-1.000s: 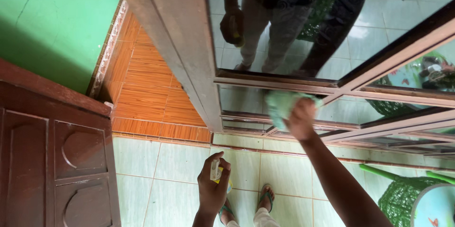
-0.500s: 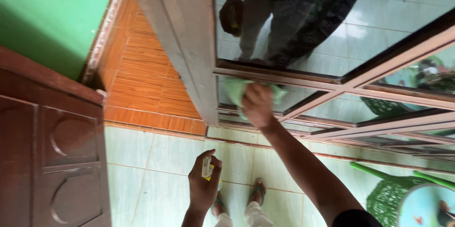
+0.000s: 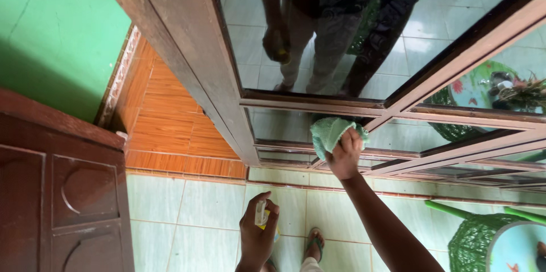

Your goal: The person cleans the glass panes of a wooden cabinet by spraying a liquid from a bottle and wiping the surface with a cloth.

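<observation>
The green cloth (image 3: 328,134) is in our right hand (image 3: 345,152), which is closed around it and presses it on the low glass pane (image 3: 278,127) of the wooden door frame (image 3: 187,50). At 7 o'clock from this hand, lower in the view, our left hand (image 3: 257,238) grips a small spray bottle (image 3: 261,214) over the pale tiled floor (image 3: 199,209). At 4 o'clock we see a green woven stool (image 3: 472,243). At 9 o'clock stands a dark wooden cabinet (image 3: 57,192).
</observation>
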